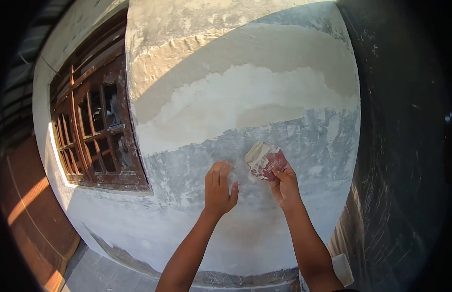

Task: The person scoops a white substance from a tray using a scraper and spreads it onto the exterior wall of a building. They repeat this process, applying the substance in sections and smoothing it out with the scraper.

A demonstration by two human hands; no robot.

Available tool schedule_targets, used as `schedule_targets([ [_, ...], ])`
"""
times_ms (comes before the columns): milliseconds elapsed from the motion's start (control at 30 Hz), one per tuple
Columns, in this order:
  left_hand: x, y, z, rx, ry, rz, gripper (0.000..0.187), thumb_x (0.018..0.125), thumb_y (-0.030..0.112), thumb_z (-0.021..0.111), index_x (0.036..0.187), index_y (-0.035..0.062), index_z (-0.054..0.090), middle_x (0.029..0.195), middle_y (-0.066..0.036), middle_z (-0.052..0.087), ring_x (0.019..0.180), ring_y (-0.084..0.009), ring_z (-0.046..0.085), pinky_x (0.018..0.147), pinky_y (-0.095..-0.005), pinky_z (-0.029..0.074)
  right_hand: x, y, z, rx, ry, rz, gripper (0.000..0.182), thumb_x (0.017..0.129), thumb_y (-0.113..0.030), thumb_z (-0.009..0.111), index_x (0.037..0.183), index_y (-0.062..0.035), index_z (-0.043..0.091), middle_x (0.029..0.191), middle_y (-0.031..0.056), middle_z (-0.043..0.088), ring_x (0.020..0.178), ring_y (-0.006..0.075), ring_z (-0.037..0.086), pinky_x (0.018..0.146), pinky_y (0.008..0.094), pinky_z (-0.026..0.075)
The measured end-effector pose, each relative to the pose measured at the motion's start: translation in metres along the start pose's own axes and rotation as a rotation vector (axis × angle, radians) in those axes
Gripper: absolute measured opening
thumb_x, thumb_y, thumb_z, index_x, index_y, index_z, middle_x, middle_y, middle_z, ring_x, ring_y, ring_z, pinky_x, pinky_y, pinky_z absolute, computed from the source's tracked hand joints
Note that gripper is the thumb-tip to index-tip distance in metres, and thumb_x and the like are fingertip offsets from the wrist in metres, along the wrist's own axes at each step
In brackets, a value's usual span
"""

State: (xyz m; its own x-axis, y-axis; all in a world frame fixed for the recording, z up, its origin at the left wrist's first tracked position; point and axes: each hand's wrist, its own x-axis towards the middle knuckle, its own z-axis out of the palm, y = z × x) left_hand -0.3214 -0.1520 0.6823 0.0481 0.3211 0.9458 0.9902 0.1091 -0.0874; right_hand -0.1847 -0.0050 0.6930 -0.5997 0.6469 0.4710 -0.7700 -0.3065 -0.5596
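My right hand (283, 185) grips a red putty spreader (274, 161) by its near edge, thumb on its face. Whitish putty is smeared over the spreader's far side and its lower left edge. To its left, my left hand (219, 190) is raised with the thumb apart from the fingers and holds nothing. Both hands are in front of the plastered wall (187, 124), which has a white putty patch above a rough grey band.
A brown wooden window (97, 121) with small panes is set in the wall at the left. Dark sheeting (401, 121) hangs along the right side. Grey floor tiles (102, 272) and a brown woven mat (34, 209) show at lower left. A pale container (342, 268) stands behind my right forearm.
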Motion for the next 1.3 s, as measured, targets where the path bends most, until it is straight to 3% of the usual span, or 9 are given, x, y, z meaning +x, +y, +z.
schedule_targets([
  [233, 0.007, -0.070, -0.097, 0.162, 0.033, 0.060, 0.058, 0.078, 0.008, 0.060, 0.133, 0.0009, 0.043, 0.134, -0.019, 0.045, 0.131, -0.0404, 0.040, 0.104, -0.0492, 0.034, 0.003, 0.053, 0.107, 0.070, -0.106, -0.061, 0.037, 0.095, 0.005, 0.049, 0.132, 0.0031, 0.047, 0.124, 0.0122, 0.059, 0.113, 0.0208, 0.061, 0.101, 0.0351, 0.049],
  [533, 0.039, -0.128, -0.128, 0.209, 0.074, 0.055, 0.057, 0.082, 0.009, 0.057, 0.135, -0.0018, 0.039, 0.137, -0.023, 0.043, 0.135, -0.0431, 0.036, 0.109, -0.0494, 0.030, 0.041, 0.082, 0.172, -0.151, -0.140, -0.242, 0.034, 0.094, 0.006, 0.051, 0.128, 0.0077, 0.052, 0.120, 0.0130, 0.063, 0.107, 0.0183, 0.062, 0.095, 0.0317, 0.049],
  [633, 0.049, -0.150, -0.126, 0.265, 0.085, 0.098, 0.057, 0.082, 0.011, 0.059, 0.134, -0.0027, 0.040, 0.137, -0.022, 0.043, 0.134, -0.0414, 0.036, 0.107, -0.0491, 0.032, 0.054, 0.082, 0.187, -0.335, -0.154, -0.378, 0.034, 0.093, 0.007, 0.050, 0.126, 0.0034, 0.056, 0.119, 0.0127, 0.065, 0.106, 0.0154, 0.062, 0.093, 0.0313, 0.049],
  [733, 0.070, -0.170, -0.121, 0.275, 0.103, 0.136, 0.058, 0.084, 0.013, 0.058, 0.136, -0.0042, 0.039, 0.138, -0.023, 0.042, 0.134, -0.0413, 0.036, 0.109, -0.0491, 0.031, 0.072, 0.078, 0.202, -0.739, -0.150, -0.641, 0.036, 0.091, 0.009, 0.050, 0.123, -0.0015, 0.061, 0.117, 0.0145, 0.066, 0.108, 0.0199, 0.064, 0.094, 0.0332, 0.050],
  [800, 0.082, -0.185, -0.117, 0.274, 0.110, 0.159, 0.060, 0.085, 0.014, 0.057, 0.138, -0.0053, 0.037, 0.140, -0.023, 0.041, 0.135, -0.0418, 0.034, 0.111, -0.0495, 0.029, 0.087, 0.082, 0.211, -0.970, -0.247, -1.097, 0.040, 0.085, 0.011, 0.052, 0.121, -0.0047, 0.063, 0.115, 0.0169, 0.067, 0.111, 0.0282, 0.063, 0.096, 0.0387, 0.049],
  [833, 0.088, -0.191, -0.116, 0.276, 0.111, 0.165, 0.060, 0.085, 0.014, 0.057, 0.138, -0.0053, 0.037, 0.140, -0.023, 0.041, 0.135, -0.0418, 0.034, 0.111, -0.0495, 0.029, 0.095, 0.085, 0.214, -0.966, -0.244, -1.103, 0.040, 0.085, 0.011, 0.052, 0.121, -0.0047, 0.063, 0.115, 0.0169, 0.067, 0.111, 0.0282, 0.063, 0.096, 0.0387, 0.049],
  [900, 0.100, -0.201, -0.112, 0.278, 0.172, 0.169, 0.060, 0.086, 0.016, 0.056, 0.139, -0.0056, 0.036, 0.141, -0.023, 0.040, 0.136, -0.0421, 0.033, 0.112, -0.0500, 0.027, 0.113, 0.091, 0.217, -1.254, -0.262, -1.480, 0.044, 0.080, 0.009, 0.056, 0.121, -0.0049, 0.063, 0.119, 0.0178, 0.065, 0.116, 0.0347, 0.059, 0.100, 0.0436, 0.047],
  [1100, 0.109, -0.226, -0.104, 0.264, 0.274, 0.184, 0.062, 0.088, 0.022, 0.053, 0.140, -0.0050, 0.035, 0.142, -0.024, 0.039, 0.137, -0.0427, 0.032, 0.112, -0.0513, 0.024, 0.159, 0.122, 0.218, -1.577, -0.265, -1.648, 0.035, 0.083, -0.004, 0.057, 0.118, -0.0020, 0.063, 0.124, 0.0174, 0.062, 0.121, 0.0341, 0.056, 0.105, 0.0462, 0.042],
  [1300, 0.125, -0.239, -0.103, 0.214, 0.394, 0.210, 0.062, 0.087, 0.024, 0.052, 0.140, -0.0049, 0.035, 0.141, -0.024, 0.040, 0.136, -0.0441, 0.033, 0.111, -0.0518, 0.025, 0.124, 0.129, 0.200, -1.614, -0.168, -1.613, 0.036, 0.083, -0.007, 0.060, 0.119, -0.0003, 0.063, 0.119, 0.0181, 0.064, 0.112, 0.0313, 0.062, 0.102, 0.0452, 0.044],
])
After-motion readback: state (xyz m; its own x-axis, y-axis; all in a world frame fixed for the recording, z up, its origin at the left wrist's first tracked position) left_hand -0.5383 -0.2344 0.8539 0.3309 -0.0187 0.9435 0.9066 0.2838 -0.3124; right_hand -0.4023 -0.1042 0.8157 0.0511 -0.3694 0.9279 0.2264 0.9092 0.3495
